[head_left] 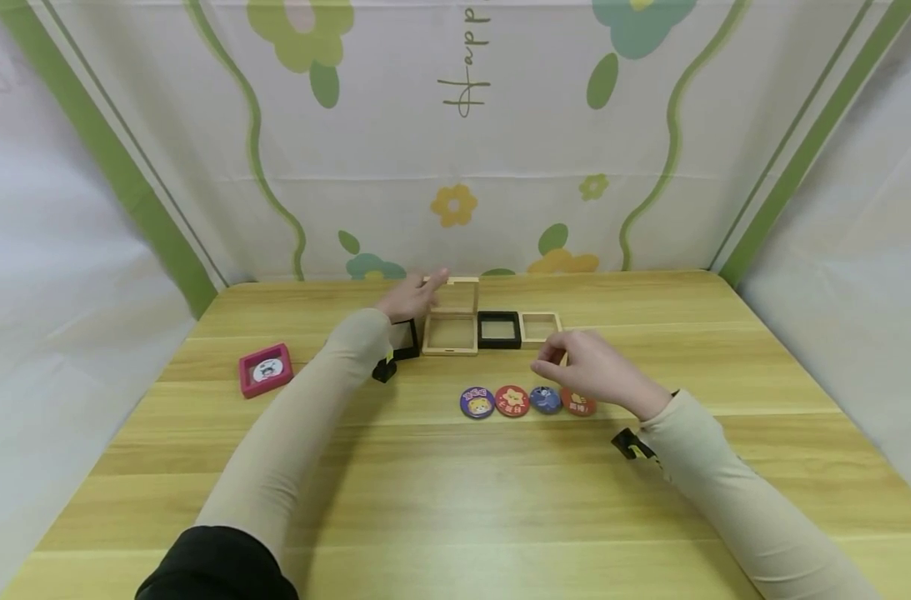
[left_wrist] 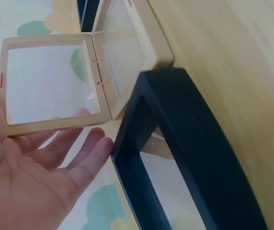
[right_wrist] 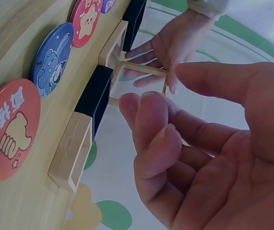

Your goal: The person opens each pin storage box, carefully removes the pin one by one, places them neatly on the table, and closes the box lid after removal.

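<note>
A beige display frame (head_left: 450,352) stands hinged open, its clear-windowed lid (left_wrist: 55,127) raised at the back. My left hand (head_left: 410,298) is behind that lid, with extended fingers (left_wrist: 86,158) touching or very near its edge; exact contact is unclear. Beside that wrist stands a black frame (left_wrist: 194,120). Above the badges hovers my right hand (head_left: 593,367), fingers loosely bent and thumb apart, holding nothing. Below it lie a red thumbs-up badge (right_wrist: 12,129) and a blue character badge (right_wrist: 53,60). A red star badge (head_left: 512,401) and a purple bear badge (head_left: 477,402) continue the row leftward.
Right of the opened frame are another black frame (head_left: 498,343) and a smaller beige frame (head_left: 540,340), side by side. A pink frame (head_left: 254,385) holding a round white badge lies at the left of the wooden table (head_left: 455,500). A patterned cloth (head_left: 380,142) hangs behind.
</note>
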Demonstrator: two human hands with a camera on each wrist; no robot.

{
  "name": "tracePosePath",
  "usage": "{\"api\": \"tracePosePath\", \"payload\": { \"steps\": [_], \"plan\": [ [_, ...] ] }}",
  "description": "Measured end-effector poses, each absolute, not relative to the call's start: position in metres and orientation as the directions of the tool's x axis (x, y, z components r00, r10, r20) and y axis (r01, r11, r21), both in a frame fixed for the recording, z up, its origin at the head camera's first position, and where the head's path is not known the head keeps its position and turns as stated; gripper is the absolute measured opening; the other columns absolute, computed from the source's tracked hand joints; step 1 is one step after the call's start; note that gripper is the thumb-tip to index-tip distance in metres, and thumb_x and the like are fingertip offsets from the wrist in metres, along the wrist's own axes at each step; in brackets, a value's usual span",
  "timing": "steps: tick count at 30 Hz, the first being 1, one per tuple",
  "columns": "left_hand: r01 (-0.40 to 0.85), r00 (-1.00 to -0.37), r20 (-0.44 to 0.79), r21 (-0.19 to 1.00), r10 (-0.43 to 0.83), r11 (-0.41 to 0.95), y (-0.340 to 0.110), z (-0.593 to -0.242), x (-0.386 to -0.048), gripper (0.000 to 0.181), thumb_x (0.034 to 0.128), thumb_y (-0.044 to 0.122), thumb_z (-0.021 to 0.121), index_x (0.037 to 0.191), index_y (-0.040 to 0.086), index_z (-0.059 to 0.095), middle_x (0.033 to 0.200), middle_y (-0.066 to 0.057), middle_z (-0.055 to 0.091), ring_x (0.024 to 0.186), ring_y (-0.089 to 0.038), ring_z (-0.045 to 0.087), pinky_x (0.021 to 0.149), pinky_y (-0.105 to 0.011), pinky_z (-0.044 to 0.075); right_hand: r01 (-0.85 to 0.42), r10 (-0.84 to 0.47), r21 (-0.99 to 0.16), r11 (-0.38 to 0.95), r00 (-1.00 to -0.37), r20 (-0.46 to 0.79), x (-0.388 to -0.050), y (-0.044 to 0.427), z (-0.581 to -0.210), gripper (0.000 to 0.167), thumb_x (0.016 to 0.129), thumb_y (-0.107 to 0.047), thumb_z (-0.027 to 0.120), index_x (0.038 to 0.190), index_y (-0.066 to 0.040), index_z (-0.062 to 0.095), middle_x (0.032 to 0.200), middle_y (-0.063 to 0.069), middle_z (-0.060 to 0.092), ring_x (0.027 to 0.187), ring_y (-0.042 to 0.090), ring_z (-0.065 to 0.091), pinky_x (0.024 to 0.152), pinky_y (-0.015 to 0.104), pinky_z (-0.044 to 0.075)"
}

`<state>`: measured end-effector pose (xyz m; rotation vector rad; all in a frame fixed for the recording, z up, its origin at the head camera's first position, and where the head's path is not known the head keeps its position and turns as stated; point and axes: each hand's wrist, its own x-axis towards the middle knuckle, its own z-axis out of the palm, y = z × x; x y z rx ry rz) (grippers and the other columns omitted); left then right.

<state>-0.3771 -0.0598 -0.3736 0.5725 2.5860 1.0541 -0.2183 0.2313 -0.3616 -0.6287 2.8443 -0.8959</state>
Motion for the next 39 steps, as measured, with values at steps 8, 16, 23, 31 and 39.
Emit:
{"api": "tracePosePath", "payload": {
  "steps": [8, 16, 23, 31, 39],
  "plan": [
    [0.348, -0.881, -0.012, 0.661, 0.473, 0.665, -0.061, -0.369, -0.375, 0.063, 0.1059, 0.05, 0.031, 0.145, 0.002, 0.045, 0.128, -0.025, 0.058, 0.119, -0.038, 0.054, 0.104, -0.053, 0.038, -0.358, -0.412, -0.569, 0.74, -0.91, 0.038, -0.219, 0.231, -0.362, 0.018, 0.096, -0.022, 0.065, 0.092, -0.005, 0.071, 0.083, 0.004, 0.067, 0.064, 0.015, 0.054, 0.06, 0.034, 0.048],
    [0.393, -0.843, -0.013, 0.667, 0.537, 0.633, -0.065, -0.364, -0.373, 0.055, 0.1065, 0.044, 0.038, 0.134, 0.001, 0.058, 0.129, -0.018, 0.059, 0.116, -0.033, 0.056, 0.098, -0.05, 0.043, -0.355, -0.411, -0.561, 0.748, -0.911, 0.029, -0.219, 0.231, -0.362, 0.018, 0.096, -0.024, 0.065, 0.091, -0.007, 0.071, 0.083, 0.004, 0.067, 0.065, 0.014, 0.056, 0.061, 0.034, 0.048],
    [0.456, -0.816, 0.017, 0.635, 0.578, 0.624, -0.066, -0.364, -0.372, 0.05, 0.1066, 0.04, 0.04, 0.13, 0.001, 0.062, 0.123, -0.018, 0.063, 0.114, -0.034, 0.057, 0.099, -0.049, 0.042, -0.362, -0.417, -0.563, 0.743, -0.908, 0.034, -0.219, 0.231, -0.362, 0.019, 0.097, -0.023, 0.065, 0.091, -0.006, 0.071, 0.083, 0.004, 0.067, 0.065, 0.015, 0.055, 0.061, 0.034, 0.048],
    [0.462, -0.827, 0.038, 0.615, 0.561, 0.639, -0.062, -0.361, -0.366, 0.04, 0.1054, 0.034, 0.047, 0.11, 0.0, 0.068, 0.107, -0.017, 0.066, 0.089, -0.028, 0.058, 0.078, -0.04, 0.047, -0.371, -0.429, -0.566, 0.736, -0.903, 0.034, -0.218, 0.23, -0.362, 0.018, 0.096, -0.022, 0.065, 0.091, -0.006, 0.071, 0.083, 0.004, 0.067, 0.066, 0.014, 0.057, 0.062, 0.034, 0.049],
    [0.466, -0.833, 0.036, 0.583, 0.552, 0.666, -0.061, -0.363, -0.361, 0.035, 0.103, 0.035, 0.052, 0.092, 0.005, 0.064, 0.088, -0.017, 0.06, 0.07, -0.02, 0.047, 0.064, -0.034, 0.04, -0.376, -0.433, -0.558, 0.74, -0.901, 0.033, -0.217, 0.229, -0.362, 0.019, 0.097, -0.023, 0.065, 0.092, -0.006, 0.072, 0.082, 0.001, 0.067, 0.067, 0.014, 0.057, 0.063, 0.034, 0.049]
  ]
}}
